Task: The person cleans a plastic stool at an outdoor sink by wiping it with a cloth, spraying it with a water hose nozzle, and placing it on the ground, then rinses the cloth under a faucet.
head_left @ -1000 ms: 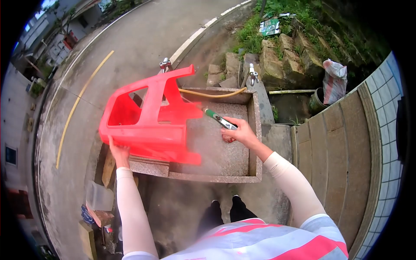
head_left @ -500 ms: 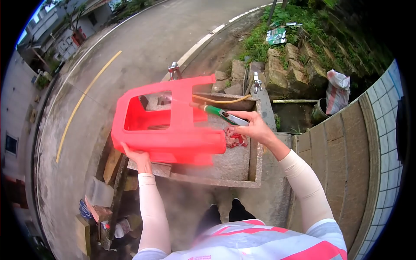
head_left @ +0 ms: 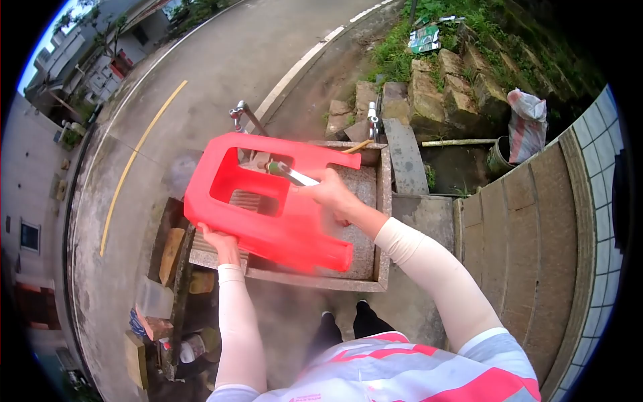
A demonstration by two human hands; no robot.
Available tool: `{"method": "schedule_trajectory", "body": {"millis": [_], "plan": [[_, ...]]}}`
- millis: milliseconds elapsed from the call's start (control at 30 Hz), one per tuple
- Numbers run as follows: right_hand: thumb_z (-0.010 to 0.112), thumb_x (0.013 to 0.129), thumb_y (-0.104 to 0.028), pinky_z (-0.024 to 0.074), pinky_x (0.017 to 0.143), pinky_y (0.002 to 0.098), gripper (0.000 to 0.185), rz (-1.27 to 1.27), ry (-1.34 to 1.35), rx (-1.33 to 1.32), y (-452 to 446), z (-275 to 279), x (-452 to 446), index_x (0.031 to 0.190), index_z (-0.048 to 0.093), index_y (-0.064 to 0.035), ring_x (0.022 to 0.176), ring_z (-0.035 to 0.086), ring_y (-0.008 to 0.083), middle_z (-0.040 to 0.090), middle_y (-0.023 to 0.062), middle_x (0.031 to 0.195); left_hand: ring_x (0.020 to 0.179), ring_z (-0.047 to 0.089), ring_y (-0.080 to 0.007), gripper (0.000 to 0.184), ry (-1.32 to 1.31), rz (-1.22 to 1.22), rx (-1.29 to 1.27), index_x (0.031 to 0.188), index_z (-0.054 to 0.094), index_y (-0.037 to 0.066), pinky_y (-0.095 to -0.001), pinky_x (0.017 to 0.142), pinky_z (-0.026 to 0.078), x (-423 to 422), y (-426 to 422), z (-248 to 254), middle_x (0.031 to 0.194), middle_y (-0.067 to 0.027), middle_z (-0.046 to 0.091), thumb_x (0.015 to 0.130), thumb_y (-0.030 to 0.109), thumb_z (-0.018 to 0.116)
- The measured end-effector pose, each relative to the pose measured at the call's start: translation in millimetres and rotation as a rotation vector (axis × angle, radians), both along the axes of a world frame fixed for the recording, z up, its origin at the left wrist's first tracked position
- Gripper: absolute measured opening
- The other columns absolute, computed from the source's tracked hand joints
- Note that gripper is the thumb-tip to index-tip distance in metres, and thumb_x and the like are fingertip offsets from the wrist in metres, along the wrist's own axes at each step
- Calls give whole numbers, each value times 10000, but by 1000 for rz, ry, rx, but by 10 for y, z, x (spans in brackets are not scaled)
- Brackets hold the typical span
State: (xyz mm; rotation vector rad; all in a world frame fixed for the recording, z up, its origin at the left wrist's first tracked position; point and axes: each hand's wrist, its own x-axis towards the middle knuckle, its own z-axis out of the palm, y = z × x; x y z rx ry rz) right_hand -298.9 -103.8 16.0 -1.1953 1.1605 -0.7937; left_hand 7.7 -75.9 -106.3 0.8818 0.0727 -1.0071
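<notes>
A red plastic stool (head_left: 274, 231) is tipped on its side over a stone wash basin (head_left: 384, 208). My left hand (head_left: 220, 242) grips its lower left edge, at the seat end; part of the fingers is hidden behind the plastic. In my right hand (head_left: 331, 190) is a green and silver hose spray gun (head_left: 292, 175), its front end pointing left into the stool's opening. The yellow hose (head_left: 359, 147) shows briefly by the basin's back rim. Whether water is coming out is hard to make out.
Two metal taps stand behind the basin, one left (head_left: 238, 115) and one right (head_left: 372, 115). A wooden rack (head_left: 177, 268) with a clear plastic container (head_left: 155, 297) is at the left. A striped sack (head_left: 528, 124) and a bucket (head_left: 500, 158) stand at the right by stone steps (head_left: 429, 100).
My right hand has moved left with the spray gun, now over the stool. The stool has tilted, its legs' end dropping and its seat end rising. The view has shifted slightly.
</notes>
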Motion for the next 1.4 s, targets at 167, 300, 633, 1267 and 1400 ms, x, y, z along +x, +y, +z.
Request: {"method": "schedule_trajectory", "body": {"millis": [167, 300, 633, 1267, 1400], "plan": [[780, 721, -192, 449, 632, 263, 409, 164, -229, -42, 99, -384, 187, 1066, 678, 2, 702, 569, 92, 654, 42, 785, 1288, 409, -297, 649, -9, -10, 9, 1342, 452, 99, -515, 1069, 310, -159, -19, -122, 1396, -82, 453, 932, 595, 365], [780, 726, -229, 441, 605, 261, 403, 267, -154, 58, 49, -311, 154, 1061, 684, -26, 676, 547, 84, 623, 14, 746, 1252, 450, -284, 628, 12, -108, -19, 1296, 507, 142, -530, 1045, 335, -186, -36, -273, 1347, -46, 508, 917, 624, 368], [760, 709, -317, 508, 699, 339, 460, 10, 1, -295, -68, -324, 54, 1107, 673, -104, 748, 669, 225, 699, 129, 869, 1276, 417, -258, 684, 47, -166, 63, 1329, 474, 159, -506, 1056, 322, -92, -28, -356, 1388, -40, 459, 884, 673, 401], [736, 787, -244, 390, 518, 216, 318, -190, -81, 156, 573, -215, -2058, 1048, 636, -92, 723, 526, 47, 597, -35, 802, 1259, 444, -281, 592, -121, 150, -94, 1328, 475, 95, -439, 1052, 354, -1032, 488, 765, 1379, -81, 472, 908, 508, 410], [723, 799, -218, 405, 519, 220, 299, -185, -128, 130, 710, -370, -2246, 1051, 639, -81, 730, 537, 54, 610, -18, 821, 1254, 453, -264, 608, -191, 273, -43, 1334, 464, 85, -428, 1066, 345, -1690, 666, 1175, 1368, -77, 480, 930, 531, 377]]}}
